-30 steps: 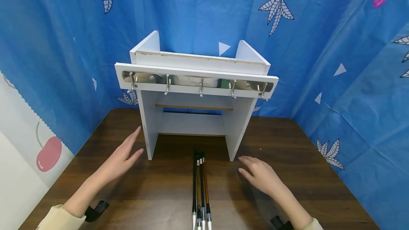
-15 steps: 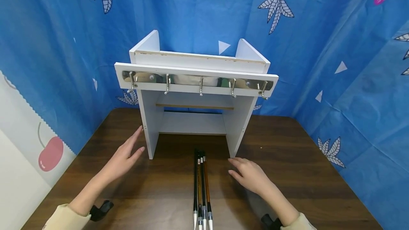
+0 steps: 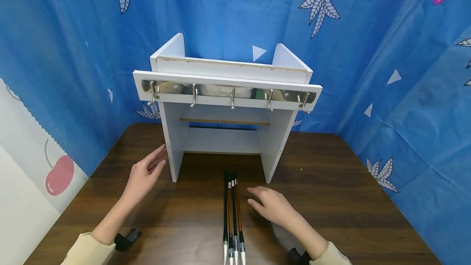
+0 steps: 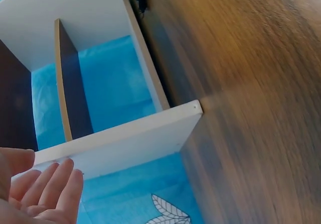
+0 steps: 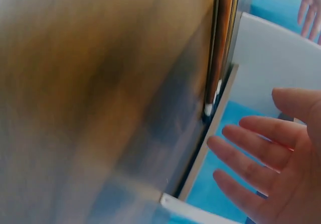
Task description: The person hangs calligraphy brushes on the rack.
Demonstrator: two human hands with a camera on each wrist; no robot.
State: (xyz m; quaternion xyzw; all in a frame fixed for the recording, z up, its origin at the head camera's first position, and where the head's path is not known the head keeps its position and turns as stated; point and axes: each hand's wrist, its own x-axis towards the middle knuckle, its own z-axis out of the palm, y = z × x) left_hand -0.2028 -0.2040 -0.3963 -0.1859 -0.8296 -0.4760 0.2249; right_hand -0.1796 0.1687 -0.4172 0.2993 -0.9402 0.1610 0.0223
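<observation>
The right hand's (image 3: pixel 270 205) loosely spread, empty fingers hover beside four slender dark-and-brown, white-tipped brushes (image 3: pixel 234 216) on the dark brown wooden table (image 3: pixel 331 183); the left hand's (image 3: pixel 144 173) slightly bent fingers, holding nothing, lie beside the white, metal-hooked shelf (image 3: pixel 224 113).

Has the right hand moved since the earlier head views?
Yes: the right hand has moved left relative to the white shelf, closer to the brushes.

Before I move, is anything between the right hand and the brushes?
Nothing visible: in the head view, only tabletop separates the right hand from the brushes. The white rack stands farther back, not between them.
</observation>
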